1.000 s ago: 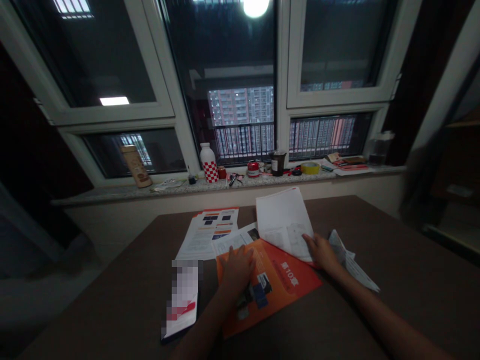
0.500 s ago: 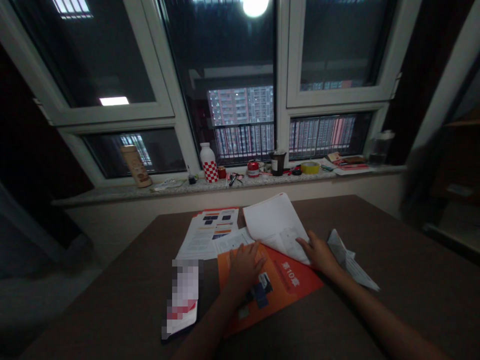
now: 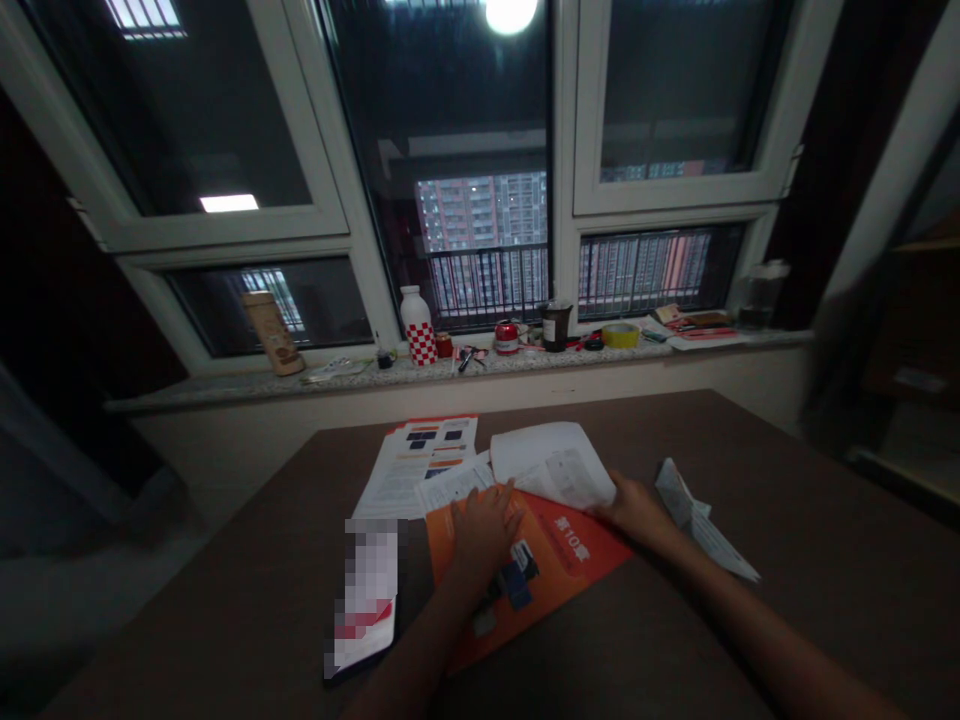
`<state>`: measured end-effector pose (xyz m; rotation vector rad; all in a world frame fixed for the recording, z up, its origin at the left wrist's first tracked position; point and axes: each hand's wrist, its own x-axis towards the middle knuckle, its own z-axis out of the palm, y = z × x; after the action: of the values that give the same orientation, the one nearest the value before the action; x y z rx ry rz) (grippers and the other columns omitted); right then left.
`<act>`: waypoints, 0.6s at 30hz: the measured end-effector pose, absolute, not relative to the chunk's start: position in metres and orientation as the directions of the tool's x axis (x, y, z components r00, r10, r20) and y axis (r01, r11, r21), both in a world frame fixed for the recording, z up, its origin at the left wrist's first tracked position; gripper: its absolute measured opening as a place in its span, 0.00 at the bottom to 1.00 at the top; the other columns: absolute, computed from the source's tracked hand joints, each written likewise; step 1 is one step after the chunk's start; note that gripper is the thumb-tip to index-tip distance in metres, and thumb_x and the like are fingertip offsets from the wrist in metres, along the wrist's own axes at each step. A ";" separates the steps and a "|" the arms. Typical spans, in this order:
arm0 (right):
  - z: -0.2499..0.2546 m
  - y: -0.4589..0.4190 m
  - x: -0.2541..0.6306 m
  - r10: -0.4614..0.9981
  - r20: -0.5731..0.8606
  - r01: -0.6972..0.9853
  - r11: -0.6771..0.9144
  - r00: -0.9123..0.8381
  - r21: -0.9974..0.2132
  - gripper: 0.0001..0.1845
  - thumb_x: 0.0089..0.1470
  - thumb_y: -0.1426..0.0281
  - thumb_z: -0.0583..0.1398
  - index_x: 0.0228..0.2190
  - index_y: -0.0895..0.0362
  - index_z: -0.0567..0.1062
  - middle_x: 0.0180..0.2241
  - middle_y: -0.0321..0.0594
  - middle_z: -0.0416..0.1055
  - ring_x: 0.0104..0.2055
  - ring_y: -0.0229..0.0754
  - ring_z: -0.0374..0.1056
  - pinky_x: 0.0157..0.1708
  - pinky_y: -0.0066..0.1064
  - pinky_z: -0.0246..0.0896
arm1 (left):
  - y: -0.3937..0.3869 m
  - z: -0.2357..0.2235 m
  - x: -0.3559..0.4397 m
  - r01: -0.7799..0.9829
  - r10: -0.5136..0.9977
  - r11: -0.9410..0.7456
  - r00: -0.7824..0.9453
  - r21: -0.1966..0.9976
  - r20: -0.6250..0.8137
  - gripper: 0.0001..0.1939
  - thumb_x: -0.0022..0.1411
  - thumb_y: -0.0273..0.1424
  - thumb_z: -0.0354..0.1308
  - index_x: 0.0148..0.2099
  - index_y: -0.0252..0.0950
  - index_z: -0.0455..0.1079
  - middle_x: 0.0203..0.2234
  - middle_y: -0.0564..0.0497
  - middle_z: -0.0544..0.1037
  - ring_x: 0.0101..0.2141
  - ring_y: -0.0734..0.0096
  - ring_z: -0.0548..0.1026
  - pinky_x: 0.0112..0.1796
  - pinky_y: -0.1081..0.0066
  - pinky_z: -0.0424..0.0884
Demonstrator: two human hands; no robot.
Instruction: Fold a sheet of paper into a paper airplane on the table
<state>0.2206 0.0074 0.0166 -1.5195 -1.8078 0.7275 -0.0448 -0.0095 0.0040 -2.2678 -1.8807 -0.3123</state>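
Observation:
On the table lies an orange-and-red printed sheet (image 3: 544,580) with large white characters and small pictures. My left hand (image 3: 484,520) rests on its far left part with fingers spread. A white page (image 3: 551,450) with faint grey print curls up along the far side of the orange sheet; whether the two are joined I cannot tell. My right hand (image 3: 634,510) is closed on the right edge of this page, with some fingertips hidden by the paper. A paper with small print (image 3: 454,485) lies partly under the far left side.
A stack of printed sheets (image 3: 420,465) lies at the back left, and a phone (image 3: 364,600) with a blurred screen is nearer me. Right of my right hand is a folded paper (image 3: 705,525). A checkered bottle (image 3: 418,330) and yellow tape (image 3: 620,335) stand on the windowsill.
The white page has come down lower and curls more toward me. My right hand has closed on its right edge, and the orange sheet has shifted slightly left.

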 end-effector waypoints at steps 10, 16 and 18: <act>0.003 0.022 0.233 0.982 0.177 0.613 0.105 0.058 -0.783 0.18 0.50 0.62 0.61 0.39 0.60 0.77 0.38 0.49 0.79 0.39 0.51 0.75 0.35 0.32 0.65 | -0.012 0.009 -0.049 0.975 0.948 -0.223 0.216 0.002 0.235 0.19 0.68 0.38 0.47 0.59 0.47 0.65 0.56 0.47 0.69 0.55 0.49 0.64 0.50 0.43 0.63; 0.004 0.023 0.236 0.978 0.175 0.625 0.066 0.113 -0.777 0.18 0.52 0.62 0.60 0.41 0.61 0.76 0.40 0.51 0.78 0.42 0.51 0.74 0.37 0.32 0.65 | -0.013 0.006 -0.050 0.977 0.958 -0.211 0.205 0.008 0.202 0.21 0.69 0.38 0.45 0.62 0.46 0.60 0.61 0.46 0.64 0.60 0.43 0.58 0.50 0.32 0.59; 0.004 0.023 0.237 0.974 0.177 0.645 0.045 0.142 -0.763 0.18 0.52 0.62 0.60 0.41 0.61 0.76 0.40 0.52 0.78 0.42 0.52 0.74 0.37 0.32 0.65 | -0.013 0.003 -0.051 0.976 0.957 -0.219 0.214 0.006 0.195 0.21 0.69 0.37 0.44 0.63 0.46 0.59 0.61 0.46 0.63 0.61 0.42 0.56 0.50 0.30 0.58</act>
<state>0.2375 0.0229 0.0044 -1.6777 -1.5796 0.5591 -0.0507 -0.0130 0.0032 -2.3526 -1.8846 -0.2366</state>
